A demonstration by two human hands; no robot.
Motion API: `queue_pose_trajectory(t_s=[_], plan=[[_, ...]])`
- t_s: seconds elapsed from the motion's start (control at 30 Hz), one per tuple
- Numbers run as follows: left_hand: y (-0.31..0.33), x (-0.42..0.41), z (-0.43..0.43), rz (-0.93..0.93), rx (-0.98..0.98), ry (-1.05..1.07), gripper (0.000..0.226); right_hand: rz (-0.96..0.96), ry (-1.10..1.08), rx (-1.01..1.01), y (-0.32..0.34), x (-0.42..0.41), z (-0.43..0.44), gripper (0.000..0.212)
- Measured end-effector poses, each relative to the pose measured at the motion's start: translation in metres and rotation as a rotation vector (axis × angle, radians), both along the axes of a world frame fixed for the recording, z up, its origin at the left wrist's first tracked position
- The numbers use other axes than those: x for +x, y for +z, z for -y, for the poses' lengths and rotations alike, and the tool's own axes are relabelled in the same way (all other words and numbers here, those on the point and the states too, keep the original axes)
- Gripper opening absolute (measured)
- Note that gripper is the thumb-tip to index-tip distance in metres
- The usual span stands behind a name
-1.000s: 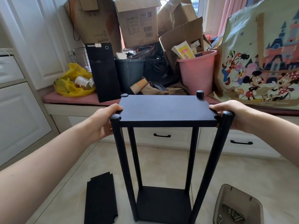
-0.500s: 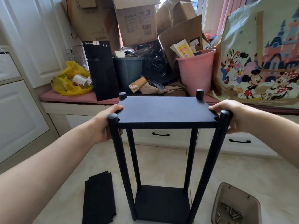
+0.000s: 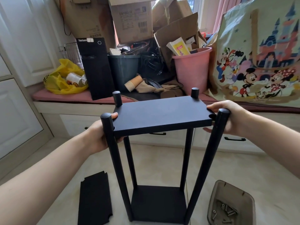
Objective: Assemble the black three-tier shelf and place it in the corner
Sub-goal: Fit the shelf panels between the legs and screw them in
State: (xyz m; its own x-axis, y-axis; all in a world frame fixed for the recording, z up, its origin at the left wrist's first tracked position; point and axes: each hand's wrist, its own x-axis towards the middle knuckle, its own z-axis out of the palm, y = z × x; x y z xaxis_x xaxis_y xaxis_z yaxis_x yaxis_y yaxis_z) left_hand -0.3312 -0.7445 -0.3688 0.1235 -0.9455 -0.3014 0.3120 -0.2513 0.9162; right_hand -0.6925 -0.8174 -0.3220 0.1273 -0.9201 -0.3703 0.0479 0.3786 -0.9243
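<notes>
l hand point(image 3: 99, 135) + r hand point(image 3: 232, 117) each pinch an end of the board point(image 3: 162, 114), thumb on top, fingers under; prob to level it btw the posts point(image 3: 112, 143).

Open floor gap between loose panel point(image 3: 95, 200) and shelf frame point(image 3: 160, 114); screw tray point(image 3: 230, 194) crowds right; cluttered bench point(image 3: 48, 95) behind.

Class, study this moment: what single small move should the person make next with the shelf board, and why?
Probably nudge the near right black round post inward until it seats in the flat black shelf board's corner notch: a gap shows there, and the left hand and right hand grip the board's ends.
</notes>
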Motion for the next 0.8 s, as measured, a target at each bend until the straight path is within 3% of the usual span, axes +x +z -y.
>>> queue_pose_trajectory(t_s=[0.23,0.57,0.8], plan=[[-0.010,0.003,0.002,0.039,-0.017,0.000,0.033,0.017,-0.028,0.023,-0.018,0.002,0.002,0.008],[-0.033,0.004,-0.001,0.080,0.013,-0.052,0.032,-0.127,-0.070,-0.010,-0.046,0.004,0.000,0.015],[-0.055,0.005,0.000,0.123,0.064,-0.064,0.030,-0.127,-0.141,0.066,-0.069,0.008,0.003,0.028]])
